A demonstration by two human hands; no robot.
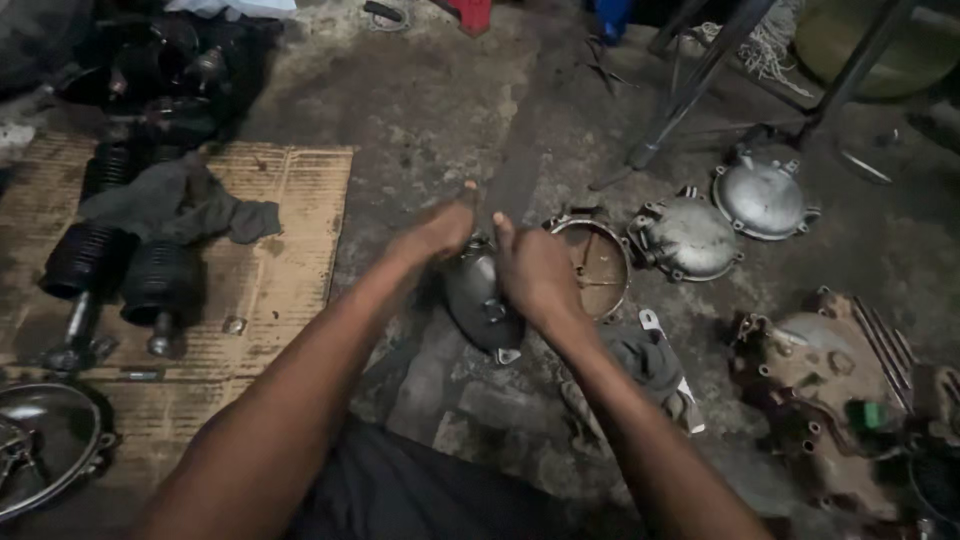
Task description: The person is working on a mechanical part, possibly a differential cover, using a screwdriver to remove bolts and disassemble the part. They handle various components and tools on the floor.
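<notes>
1. Your left hand [438, 232] rests at the upper edge of a dark metal cover [482, 300] lying on the concrete floor [450, 110]; whether its fingers grip cannot be told.
2. Your right hand [538, 275] lies on the cover's right side, thumb raised, fingers curled over the rim.
3. Just right of the cover sits a round ring [598, 262], then two domed grey covers [690, 240] [762, 198].
4. A rag [645, 360] lies under your right forearm.
5. To your left, cardboard [270, 270] carries rubber boots [125, 270] and a grey cloth [170, 205].
</notes>
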